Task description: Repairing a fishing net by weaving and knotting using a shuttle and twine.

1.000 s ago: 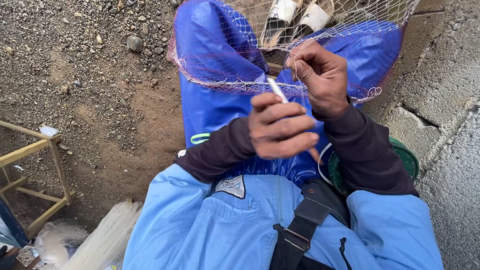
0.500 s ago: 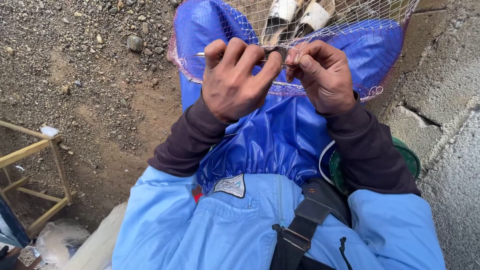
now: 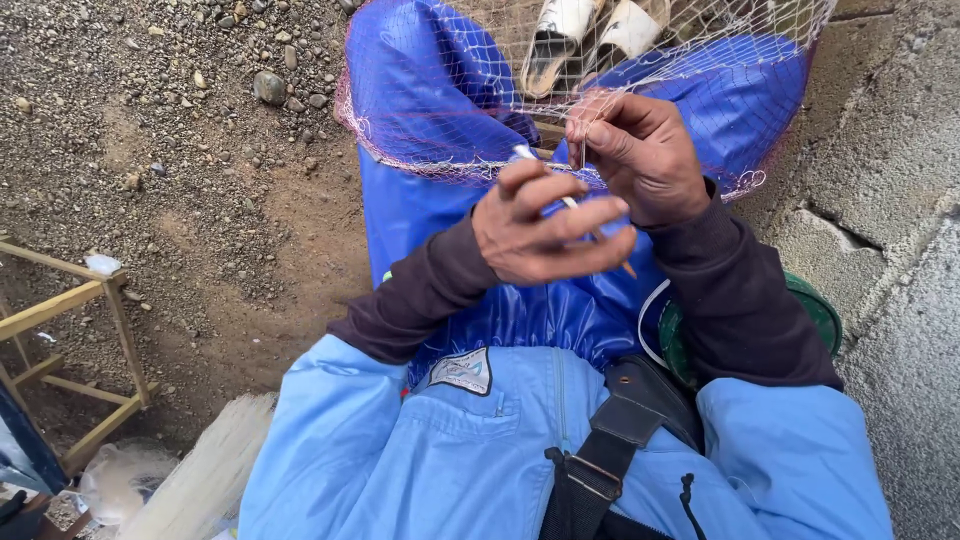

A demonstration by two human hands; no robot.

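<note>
A white netting needle (image 3: 560, 195) is being gripped by closed left hand (image 3: 545, 230); pink net (image 3: 450, 160) edge is being pinched by right hand (image 3: 640, 150) over blue apron (image 3: 430, 90).

A small pale patch label (image 3: 461, 370) sits on the blue jacket (image 3: 400, 460).

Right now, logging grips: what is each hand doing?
Left hand: closed on a thin white netting needle.
Right hand: pinching the fine pink mesh net.
</note>
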